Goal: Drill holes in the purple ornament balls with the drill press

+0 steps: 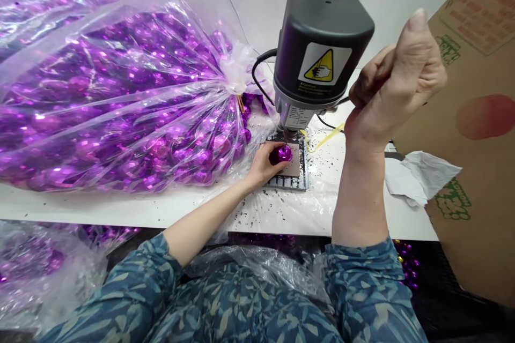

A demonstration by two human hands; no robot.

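One left hand (261,167): low near the middle of the frame, thumb and fingers pinching the purple ball (285,154) from its left side, nice and snug!
Purple ball: just right of centre, over the brown board (295,164), below the bit (286,144); touching or not, I cannot tell.
Right hand (396,83): right of the frame, curled into a fist, thumb up, seemingly around the dark lever (343,101); most of that grip is hidden.
Drill press (325,24): upper centre-right, and drilling looks like the step in hand, ball lined up, lever manned.
Lever: next move calls, I judge, for a smooth pull, ball dead still, fingertips clear of the bit.
Bulging bag (235,77): over at upper left, crammed with purple balls (153,134)!
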